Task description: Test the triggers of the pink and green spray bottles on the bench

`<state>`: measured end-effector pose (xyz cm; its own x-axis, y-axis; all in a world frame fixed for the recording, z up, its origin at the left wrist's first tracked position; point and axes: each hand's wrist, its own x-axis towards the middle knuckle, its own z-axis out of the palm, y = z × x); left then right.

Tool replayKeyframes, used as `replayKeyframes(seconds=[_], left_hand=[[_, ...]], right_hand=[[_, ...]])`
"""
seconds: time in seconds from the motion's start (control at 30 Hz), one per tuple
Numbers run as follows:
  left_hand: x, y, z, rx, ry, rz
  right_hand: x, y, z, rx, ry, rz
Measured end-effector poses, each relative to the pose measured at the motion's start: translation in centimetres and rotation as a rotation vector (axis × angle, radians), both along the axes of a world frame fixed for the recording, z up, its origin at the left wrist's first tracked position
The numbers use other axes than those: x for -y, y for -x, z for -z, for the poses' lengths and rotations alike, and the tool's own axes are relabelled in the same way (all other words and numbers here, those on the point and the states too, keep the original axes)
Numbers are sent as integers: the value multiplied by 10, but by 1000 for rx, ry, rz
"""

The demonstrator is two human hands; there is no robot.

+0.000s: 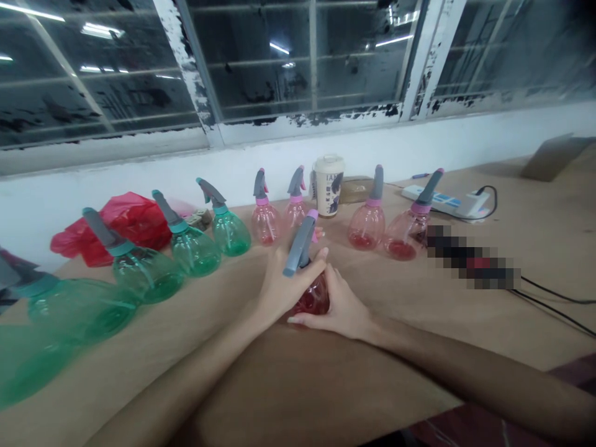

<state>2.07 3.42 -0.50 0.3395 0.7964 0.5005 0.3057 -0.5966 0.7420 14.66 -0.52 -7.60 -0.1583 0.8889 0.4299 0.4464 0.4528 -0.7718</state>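
Note:
Both hands are on a pink spray bottle (313, 302) with a grey trigger head, standing at the middle of the table. My left hand (285, 276) wraps round its neck just under the head, fingers partly hidden behind it. Lower down, my right hand (347, 304) clasps the bottle's body from the right, thumb across the front. Behind my hands stand two pink spray bottles, one (266, 225) left of the other (294, 214). Two more pink ones, a nearer-centre bottle (367, 228) and a tilted-looking bottle (404, 234), stand to the right.
Several green spray bottles (194, 251) line the left side. A red plastic bag (125, 223) lies behind them. At the back are a paper cup (328, 189) and a white power strip (440, 200). A pixelated dark object (470, 257) with cables lies right, and a cardboard piece (552, 158) far right.

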Motion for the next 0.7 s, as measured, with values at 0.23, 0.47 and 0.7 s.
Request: replayKeyframes(seconds=[0.23,0.47,0.7], left_hand=[[1,0,-1,-2,-5,-11],[0,-1,-1,-15,-14,-2],[1,-2,-4,-15,-42,-9]], right_hand=[[0,0,-4,-59,-63,-103],[0,0,-5,-75,-58,-123],[-1,-1,-5,-82,-53,-125]])
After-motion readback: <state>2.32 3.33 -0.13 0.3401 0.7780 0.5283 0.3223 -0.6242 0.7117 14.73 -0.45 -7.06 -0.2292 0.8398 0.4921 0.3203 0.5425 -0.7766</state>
